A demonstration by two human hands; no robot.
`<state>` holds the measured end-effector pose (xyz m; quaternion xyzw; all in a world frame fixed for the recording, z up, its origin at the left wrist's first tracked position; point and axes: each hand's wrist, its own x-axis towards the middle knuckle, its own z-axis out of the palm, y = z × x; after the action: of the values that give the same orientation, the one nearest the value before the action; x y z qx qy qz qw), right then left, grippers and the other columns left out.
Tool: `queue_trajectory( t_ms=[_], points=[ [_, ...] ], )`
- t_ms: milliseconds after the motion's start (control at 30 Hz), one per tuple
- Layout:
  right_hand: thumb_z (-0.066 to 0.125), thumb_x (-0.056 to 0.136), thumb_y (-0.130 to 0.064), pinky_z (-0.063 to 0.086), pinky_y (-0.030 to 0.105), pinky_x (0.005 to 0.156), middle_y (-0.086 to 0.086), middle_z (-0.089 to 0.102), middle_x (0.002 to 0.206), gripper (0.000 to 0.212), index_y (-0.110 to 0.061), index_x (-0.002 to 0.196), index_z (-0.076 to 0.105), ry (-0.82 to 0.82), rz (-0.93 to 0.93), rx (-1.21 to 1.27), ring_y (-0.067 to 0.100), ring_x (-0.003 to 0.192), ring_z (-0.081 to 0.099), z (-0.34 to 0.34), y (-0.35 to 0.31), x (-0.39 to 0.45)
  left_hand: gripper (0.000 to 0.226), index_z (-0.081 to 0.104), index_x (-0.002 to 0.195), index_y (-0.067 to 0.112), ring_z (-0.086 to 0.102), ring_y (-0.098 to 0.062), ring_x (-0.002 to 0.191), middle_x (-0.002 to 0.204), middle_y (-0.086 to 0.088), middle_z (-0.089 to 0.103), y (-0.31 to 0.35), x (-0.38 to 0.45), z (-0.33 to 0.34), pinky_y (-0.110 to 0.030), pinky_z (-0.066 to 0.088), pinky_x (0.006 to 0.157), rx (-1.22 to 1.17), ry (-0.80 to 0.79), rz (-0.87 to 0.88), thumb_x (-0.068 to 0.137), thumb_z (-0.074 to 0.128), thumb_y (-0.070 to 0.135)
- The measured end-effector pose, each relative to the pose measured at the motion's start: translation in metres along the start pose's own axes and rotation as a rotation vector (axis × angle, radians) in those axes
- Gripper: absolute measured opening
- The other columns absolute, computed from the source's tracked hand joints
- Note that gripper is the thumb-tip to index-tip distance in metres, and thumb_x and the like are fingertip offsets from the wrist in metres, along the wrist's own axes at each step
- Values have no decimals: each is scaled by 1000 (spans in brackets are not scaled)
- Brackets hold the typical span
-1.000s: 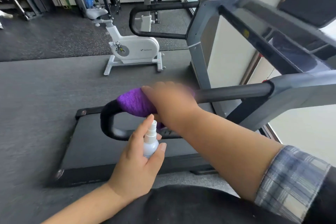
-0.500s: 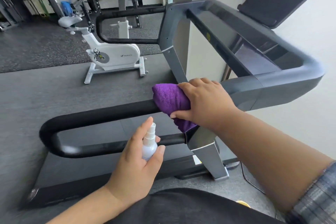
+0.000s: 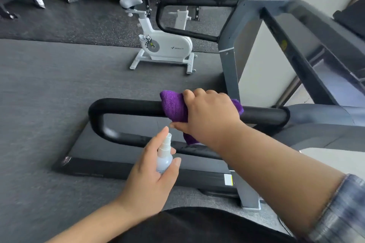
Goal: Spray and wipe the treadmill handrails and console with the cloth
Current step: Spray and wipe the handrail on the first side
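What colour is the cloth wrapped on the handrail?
Purple cloth, clearest in the head view.

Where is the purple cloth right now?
The purple cloth is wrapped over the near black handrail, gripped by the right hand, just above the spray bottle.

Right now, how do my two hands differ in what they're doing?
The right hand wraps the purple cloth around the near handrail; the left hand touches no rail. The left holds a spray bottle upright below the rail, forefinger raised beside the nozzle. Both grip something.
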<state>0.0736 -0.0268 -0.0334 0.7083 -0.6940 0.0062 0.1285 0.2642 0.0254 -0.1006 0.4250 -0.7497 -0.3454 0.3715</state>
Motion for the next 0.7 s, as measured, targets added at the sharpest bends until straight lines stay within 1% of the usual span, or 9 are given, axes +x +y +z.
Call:
queue_trajectory(
  t_ms=[67, 167, 200, 300, 367, 467, 533, 600, 700],
  points=[
    [45, 74, -87, 30, 35, 61, -3, 41, 82, 73, -22, 108, 50, 8, -18, 7, 22, 71, 42, 0, -23, 14, 71, 22, 127, 81, 57, 6, 107, 110, 23, 61, -8, -2, -13, 1, 34, 85, 7, 22, -24, 91, 64, 37],
    [45, 76, -86, 29, 35, 58, -2, 38, 79, 71, -20, 103, 48, 28, -52, 5, 22, 68, 39, 0, -55, 33, 73, 21, 129, 80, 57, 4, 108, 114, 33, 55, -21, -6, -36, 0, 35, 85, 15, 51, -56, 86, 62, 37],
    [45, 76, -86, 29, 35, 58, -2, 37, 78, 70, -20, 100, 46, 36, -65, 5, 22, 67, 39, 0, -66, 39, 71, 22, 129, 80, 57, 4, 108, 115, 33, 54, -25, -8, -44, 0, 35, 86, 9, 61, -61, 86, 61, 39],
    [47, 78, -84, 29, 35, 57, 0, 37, 77, 67, -19, 94, 39, 61, -94, 15, 22, 66, 40, -1, -101, 58, 63, 23, 130, 78, 56, 5, 109, 115, 23, 59, -39, -13, -69, -1, 36, 87, -4, 92, -78, 84, 56, 51],
    [49, 78, -82, 28, 36, 58, 0, 37, 77, 67, -19, 92, 35, 72, -102, 19, 22, 66, 39, -2, -125, 71, 62, 23, 130, 79, 56, 6, 110, 117, 23, 58, -48, -15, -86, 0, 36, 87, -1, 110, -90, 82, 54, 54],
    [55, 79, -78, 29, 37, 60, 2, 41, 82, 65, -19, 99, 41, 52, -127, 17, 24, 71, 43, -4, -160, 89, 63, 21, 129, 80, 55, 7, 112, 120, 19, 56, -62, -21, -112, 0, 34, 88, 9, 118, -82, 83, 53, 53],
    [60, 79, -75, 30, 38, 63, 4, 50, 92, 65, -19, 109, 46, 2, -161, 9, 27, 79, 53, -7, -180, 100, 63, 20, 128, 81, 55, 6, 113, 120, 17, 56, -70, -22, -127, 0, 34, 89, 18, 117, -72, 83, 53, 54],
    [63, 80, -69, 32, 39, 65, 5, 53, 99, 63, -20, 117, 49, -72, -203, -36, 29, 89, 57, -9, -198, 112, 62, 19, 127, 82, 55, 6, 112, 119, 19, 56, -78, -23, -140, 0, 35, 87, 19, 116, -66, 83, 53, 55],
    [66, 83, -49, 45, 39, 74, 5, 41, 88, 41, -24, 115, 55, -180, -266, -159, 30, 83, 49, -12, -223, 126, 62, 20, 127, 82, 55, 4, 111, 116, 22, 56, -87, -21, -154, -1, 36, 87, -1, 107, -45, 83, 53, 54]
  ],
)
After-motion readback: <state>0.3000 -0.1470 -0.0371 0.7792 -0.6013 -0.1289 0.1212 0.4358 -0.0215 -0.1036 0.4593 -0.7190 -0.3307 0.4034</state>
